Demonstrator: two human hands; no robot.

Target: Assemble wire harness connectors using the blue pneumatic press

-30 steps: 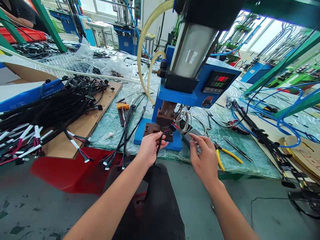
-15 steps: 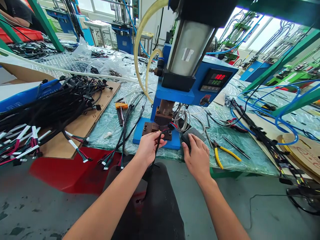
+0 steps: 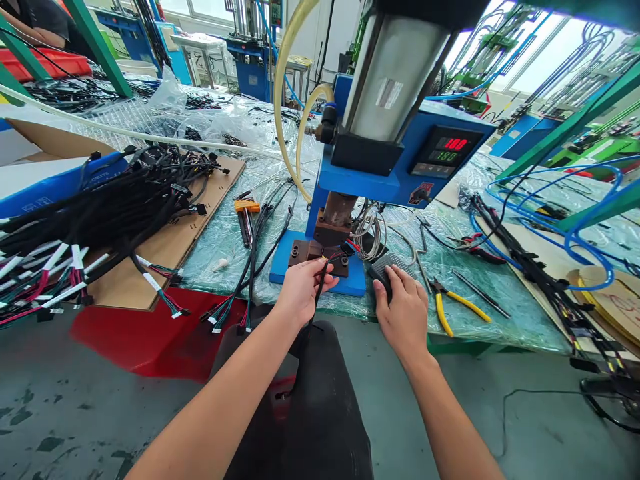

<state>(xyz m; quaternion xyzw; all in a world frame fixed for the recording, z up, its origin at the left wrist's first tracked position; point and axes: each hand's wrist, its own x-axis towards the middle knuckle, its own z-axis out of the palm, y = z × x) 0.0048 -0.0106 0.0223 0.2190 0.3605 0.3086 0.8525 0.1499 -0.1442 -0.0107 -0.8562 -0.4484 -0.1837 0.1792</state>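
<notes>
A blue press (image 3: 360,180) with a lit red and green display (image 3: 447,150) stands in front of me. My left hand (image 3: 303,290) pinches a black cable (image 3: 320,288) at the front of the brown die block (image 3: 313,252), and the cable hangs down toward my lap. Thin coloured wires at its upper end lie over the block. My right hand (image 3: 403,307) rests with curved fingers on a dark ribbed block (image 3: 387,267), just right of the press base.
Yellow-handled pliers (image 3: 463,305) and a thin metal tool (image 3: 483,293) lie at the right. Black cables (image 3: 100,207) are heaped on cardboard (image 3: 130,288) at the left. An orange-topped tool (image 3: 247,205) lies nearer. A person (image 3: 45,23) is at the far left.
The camera view has shifted slightly, so the press sits a little further right. Both hands keep the same hold and place relative to the press and the ribbed block.
</notes>
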